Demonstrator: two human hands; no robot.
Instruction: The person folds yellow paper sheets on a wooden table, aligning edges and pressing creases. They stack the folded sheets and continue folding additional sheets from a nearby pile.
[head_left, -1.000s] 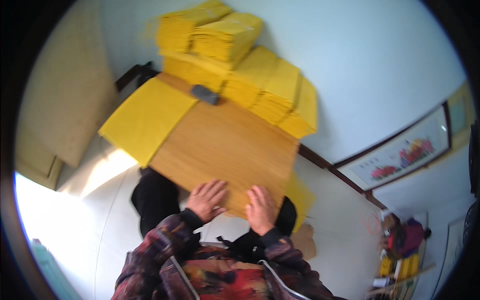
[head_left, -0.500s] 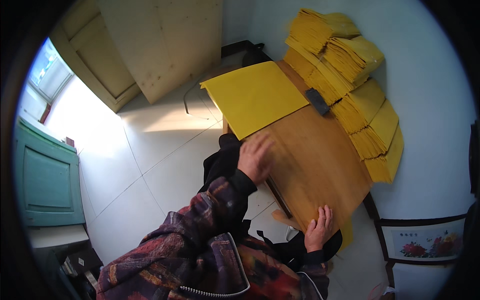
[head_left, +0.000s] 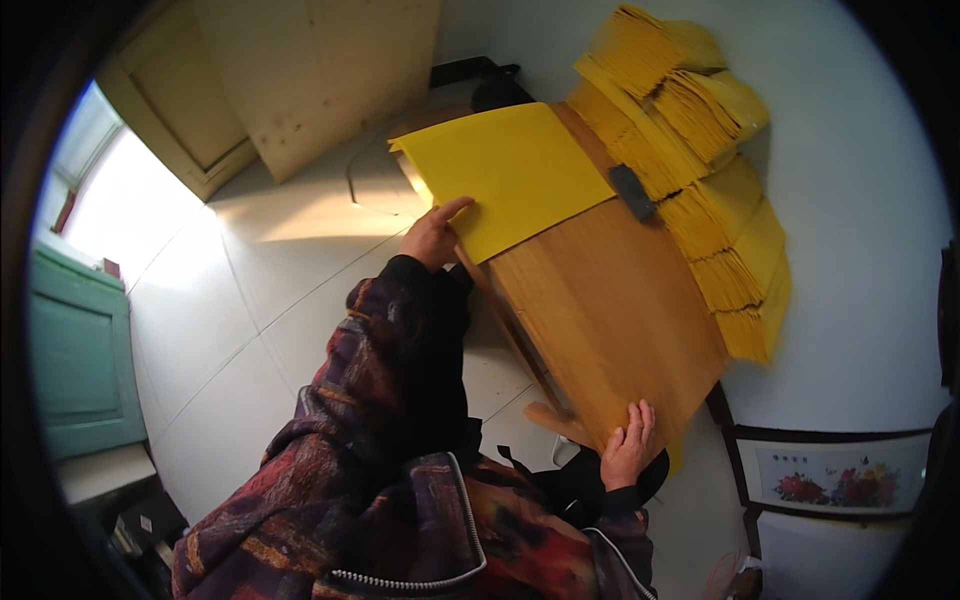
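Note:
My left hand [head_left: 432, 238] is at the near left edge of a large yellow paper sheet [head_left: 520, 175], which lies on the far end of a brown wooden table [head_left: 620, 300]. One digit stretches over the sheet's top face; the other fingers are partly hidden at the edge and seem closed on it. The sheet's far left corner stands slightly raised. My right hand [head_left: 628, 452] rests flat on the table's near end, fingers stretched out and holding nothing. A dark grey block [head_left: 633, 193] sits by the sheet's right corner.
Several folded yellow paper stacks [head_left: 720, 215] line the table's right side against the wall. Wooden panels [head_left: 330, 80] lean at the far left. A green cabinet door [head_left: 85, 355] is on the left. A framed flower picture [head_left: 840, 475] stands at the lower right.
My left hand has moved left and away from me, from over the table to the yellow sheet's edge. My right hand stays flat on the table. The whole view has shifted slightly.

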